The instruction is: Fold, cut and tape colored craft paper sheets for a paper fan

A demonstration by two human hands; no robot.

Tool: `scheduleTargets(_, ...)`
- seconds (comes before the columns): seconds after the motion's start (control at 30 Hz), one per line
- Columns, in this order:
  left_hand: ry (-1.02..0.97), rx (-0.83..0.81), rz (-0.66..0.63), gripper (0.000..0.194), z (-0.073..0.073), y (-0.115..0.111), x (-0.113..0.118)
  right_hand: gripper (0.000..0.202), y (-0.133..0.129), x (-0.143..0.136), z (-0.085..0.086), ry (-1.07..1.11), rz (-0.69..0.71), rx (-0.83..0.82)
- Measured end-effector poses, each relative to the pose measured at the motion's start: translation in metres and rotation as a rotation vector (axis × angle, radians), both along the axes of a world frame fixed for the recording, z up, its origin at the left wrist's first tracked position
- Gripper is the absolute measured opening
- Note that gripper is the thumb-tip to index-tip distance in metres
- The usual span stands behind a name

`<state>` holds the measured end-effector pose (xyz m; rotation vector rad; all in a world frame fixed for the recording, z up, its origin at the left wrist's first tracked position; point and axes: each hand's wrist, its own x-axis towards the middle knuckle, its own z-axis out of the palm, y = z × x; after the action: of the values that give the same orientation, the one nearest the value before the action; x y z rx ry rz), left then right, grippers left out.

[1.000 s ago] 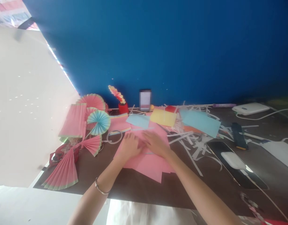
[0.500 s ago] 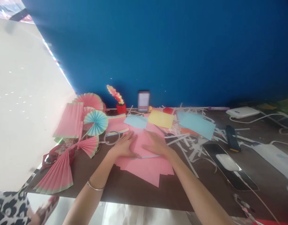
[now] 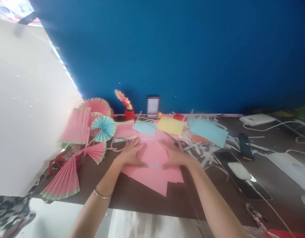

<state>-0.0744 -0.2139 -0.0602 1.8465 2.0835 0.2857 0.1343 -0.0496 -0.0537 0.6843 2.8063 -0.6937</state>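
A pink paper sheet (image 3: 153,153) with narrow light-blue strips along its near and far edges lies between my hands. Beneath and in front of it, more pink sheets (image 3: 154,181) are spread at uneven angles. My left hand (image 3: 131,153) rests on the left side of the sheet, its fingers spread. On the right side, my right hand (image 3: 176,153) lies with fingers apart, thumb pointing inward. Neither hand grips anything. Close to my left fingers is a roll of tape (image 3: 118,144), seen as a pale ring.
Folded pink paper fans (image 3: 63,180) and a blue pleated rosette (image 3: 103,128) crowd the left. Behind lie yellow paper (image 3: 170,125) and blue paper (image 3: 208,131). White paper strips (image 3: 208,155), a phone (image 3: 256,190) and a white power bank (image 3: 257,119) are on the right.
My right hand has shifted right, from the middle of the sheet to its right side, uncovering more pink paper. My left hand stays nearly in place. The view has shifted slightly.
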Motion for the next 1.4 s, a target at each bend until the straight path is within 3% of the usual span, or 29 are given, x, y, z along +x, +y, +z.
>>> scheduleTargets(0.27, -0.046, 0.027, 0.006, 0.110, 0.007, -0.008, 0.000, 0.113, -0.005, 0.002, 0.009, -0.012, -0.041, -0.029)
scheduleTargets(0.37, -0.055, 0.038, 0.024, 0.110, 0.004, -0.008, -0.001, 0.092, -0.005, -0.003, 0.003, 0.098, -0.051, -0.014)
scheduleTargets(0.5, -0.035, 0.102, -0.003, 0.099, 0.001, -0.007, -0.003, 0.047, 0.004, -0.012, -0.013, 0.385, -0.247, 0.249)
scheduleTargets(0.6, 0.004, 0.189, -0.035, 0.086, 0.000, -0.006, -0.004, 0.042, 0.019, -0.013, -0.023, 0.404, -0.383, 0.493)
scheduleTargets(0.7, 0.015, 0.226, -0.063, 0.070, -0.002, -0.006, -0.003, 0.039, 0.041, -0.012, -0.019, 0.332, -0.363, 0.653)
scheduleTargets(0.8, 0.029, 0.234, -0.088, 0.063, -0.003, -0.006, -0.001, 0.027, 0.063, -0.015, -0.005, 0.235, -0.261, 0.730)
scheduleTargets(0.97, 0.051, 0.273, -0.093, 0.065, -0.006, -0.006, 0.001, 0.014, 0.083, -0.023, 0.014, 0.124, -0.236, 0.597)
scheduleTargets(1.1, 0.055, 0.260, -0.055, 0.069, -0.009, -0.005, 0.002, 0.014, 0.095, -0.024, 0.019, 0.130, -0.310, 0.570)
scheduleTargets(1.2, 0.058, 0.256, -0.015, 0.067, -0.010, -0.005, 0.004, 0.022, 0.105, -0.021, 0.026, 0.223, -0.539, 0.531)
scheduleTargets(1.3, 0.076, 0.284, 0.023, 0.060, -0.013, -0.006, 0.007, 0.030, 0.109, -0.018, 0.038, 0.461, -0.783, 0.465)
scheduleTargets(1.4, 0.107, 0.322, 0.040, 0.055, -0.020, -0.004, 0.011, 0.029, 0.095, -0.017, 0.050, 0.701, -0.834, 0.452)
